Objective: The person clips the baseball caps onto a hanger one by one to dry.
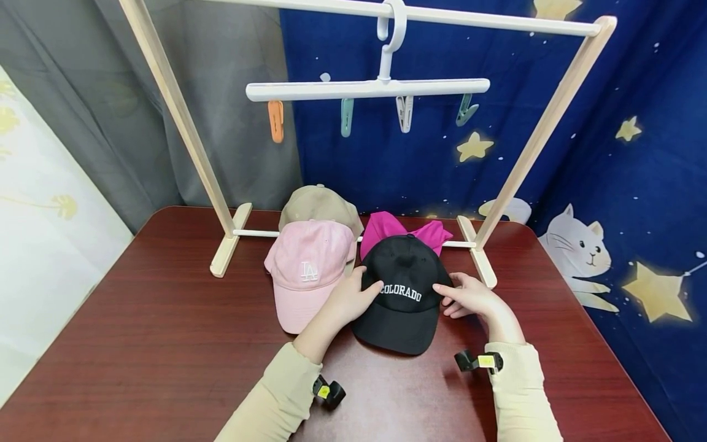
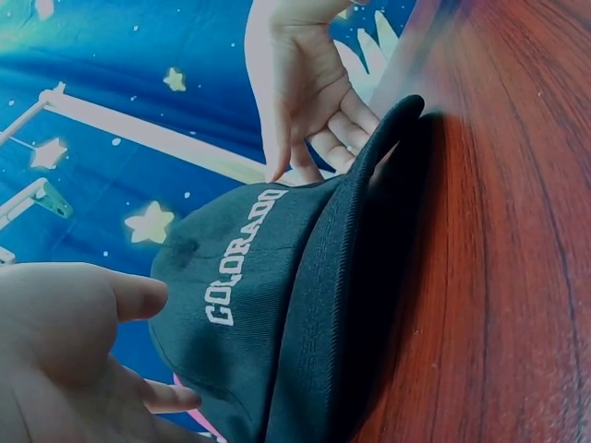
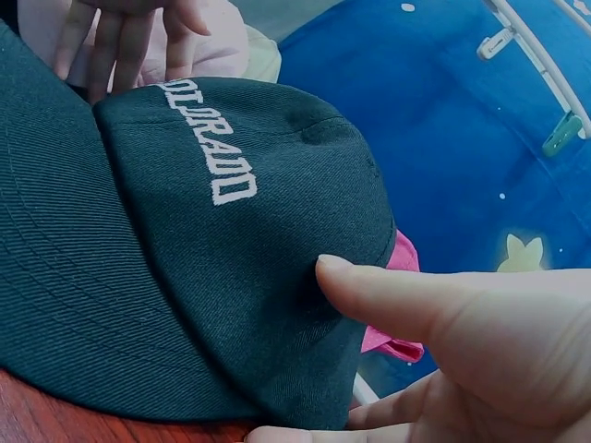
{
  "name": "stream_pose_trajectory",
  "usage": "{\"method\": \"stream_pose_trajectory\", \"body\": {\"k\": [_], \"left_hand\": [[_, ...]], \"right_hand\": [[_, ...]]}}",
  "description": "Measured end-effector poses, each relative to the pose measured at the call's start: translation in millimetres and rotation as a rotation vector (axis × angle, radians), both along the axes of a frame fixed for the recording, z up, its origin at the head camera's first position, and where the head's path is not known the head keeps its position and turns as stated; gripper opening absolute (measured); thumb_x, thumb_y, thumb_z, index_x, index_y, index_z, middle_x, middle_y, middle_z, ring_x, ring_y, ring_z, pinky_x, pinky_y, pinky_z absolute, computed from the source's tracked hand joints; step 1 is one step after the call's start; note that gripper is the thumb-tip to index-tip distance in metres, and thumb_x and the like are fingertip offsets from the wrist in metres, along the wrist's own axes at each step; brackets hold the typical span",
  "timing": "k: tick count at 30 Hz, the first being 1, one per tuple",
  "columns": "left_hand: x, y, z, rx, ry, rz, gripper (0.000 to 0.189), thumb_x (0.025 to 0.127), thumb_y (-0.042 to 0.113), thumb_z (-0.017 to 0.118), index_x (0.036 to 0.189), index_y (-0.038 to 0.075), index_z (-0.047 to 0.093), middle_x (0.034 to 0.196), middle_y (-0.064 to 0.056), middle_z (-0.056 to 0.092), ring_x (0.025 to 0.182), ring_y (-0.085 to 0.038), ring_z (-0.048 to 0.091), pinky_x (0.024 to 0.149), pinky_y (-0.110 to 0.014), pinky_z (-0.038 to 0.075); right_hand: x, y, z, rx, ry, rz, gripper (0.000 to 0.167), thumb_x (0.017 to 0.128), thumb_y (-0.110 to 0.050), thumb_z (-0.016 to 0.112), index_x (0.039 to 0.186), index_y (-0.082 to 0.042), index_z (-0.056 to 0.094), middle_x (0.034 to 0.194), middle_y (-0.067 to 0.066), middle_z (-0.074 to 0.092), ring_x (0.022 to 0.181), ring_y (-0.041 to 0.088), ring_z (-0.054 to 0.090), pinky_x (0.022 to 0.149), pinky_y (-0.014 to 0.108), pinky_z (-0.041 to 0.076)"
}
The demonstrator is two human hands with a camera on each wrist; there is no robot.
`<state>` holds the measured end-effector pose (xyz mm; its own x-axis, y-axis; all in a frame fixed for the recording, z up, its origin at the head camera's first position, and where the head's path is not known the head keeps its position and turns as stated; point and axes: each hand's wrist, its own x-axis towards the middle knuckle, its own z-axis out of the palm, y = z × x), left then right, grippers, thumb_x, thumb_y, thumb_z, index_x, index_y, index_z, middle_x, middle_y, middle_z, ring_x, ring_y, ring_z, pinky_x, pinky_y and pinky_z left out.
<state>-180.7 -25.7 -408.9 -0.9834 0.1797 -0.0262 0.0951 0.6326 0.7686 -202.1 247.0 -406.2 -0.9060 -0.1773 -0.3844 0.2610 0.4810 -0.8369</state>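
A black baseball cap [image 1: 407, 331] with white COLORADO lettering lies brim forward on the table, between my two hands. At its left side is my left hand [image 1: 349, 299]; the thumb reaches over the crown and the fingers lie along the side, as the left wrist view of the cap [image 2: 231, 249] shows. From the other side my right hand [image 1: 469, 296] touches the crown with its thumb [image 3: 397, 300], while its fingers are low beside the cap's edge. A pink LA cap [image 1: 306, 252] lies left of the black one, with a beige cap [image 1: 317, 204] behind it.
A bright pink cloth item [image 1: 381, 226] is partly hidden behind the black cap. A wooden rack [image 1: 544, 138] stands over the table [image 1: 166, 344]. From its bar hangs a white hanger [image 1: 364, 89] with an orange clip [image 1: 276, 121] and several other clips.
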Motion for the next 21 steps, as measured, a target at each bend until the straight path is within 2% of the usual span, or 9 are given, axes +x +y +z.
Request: {"method": "stream_pose_trajectory", "body": {"k": [5, 12, 21], "left_hand": [[0.0, 0.0, -0.9, -0.005, -0.017, -0.013, 0.063, 0.094, 0.038, 0.055, 0.139, -0.004, 0.041, 0.135, -0.022, 0.050, 0.125, -0.035, 0.046, 0.103, -0.047, 0.036], [-1.4, 0.9, -1.6, 0.033, -0.028, -0.040, 0.063, 0.094, 0.036, 0.056, 0.139, -0.006, 0.041, 0.137, -0.022, 0.048, 0.127, -0.033, 0.045, 0.104, -0.045, 0.034], [-1.7, 2.9, -1.1, 0.096, -0.060, -0.015, 0.061, 0.094, 0.034, 0.056, 0.139, -0.004, 0.042, 0.137, -0.021, 0.048, 0.127, -0.032, 0.044, 0.104, -0.045, 0.034]], "right_hand": [[0.7, -1.5, 0.2, -0.019, 0.000, -0.005, 0.077, 0.094, -0.030, 0.062, 0.142, 0.013, 0.019, 0.086, 0.018, 0.063, 0.066, 0.023, 0.067, 0.062, 0.036, 0.056], [0.7, -2.6, 1.1, -0.038, -0.005, -0.008, 0.077, 0.095, -0.029, 0.061, 0.143, 0.012, 0.017, 0.088, 0.018, 0.062, 0.068, 0.024, 0.068, 0.064, 0.037, 0.057], [-1.9, -2.3, 1.5, -0.055, -0.009, -0.006, 0.078, 0.095, -0.029, 0.060, 0.144, 0.011, 0.015, 0.090, 0.017, 0.061, 0.072, 0.024, 0.068, 0.066, 0.039, 0.056]]}}
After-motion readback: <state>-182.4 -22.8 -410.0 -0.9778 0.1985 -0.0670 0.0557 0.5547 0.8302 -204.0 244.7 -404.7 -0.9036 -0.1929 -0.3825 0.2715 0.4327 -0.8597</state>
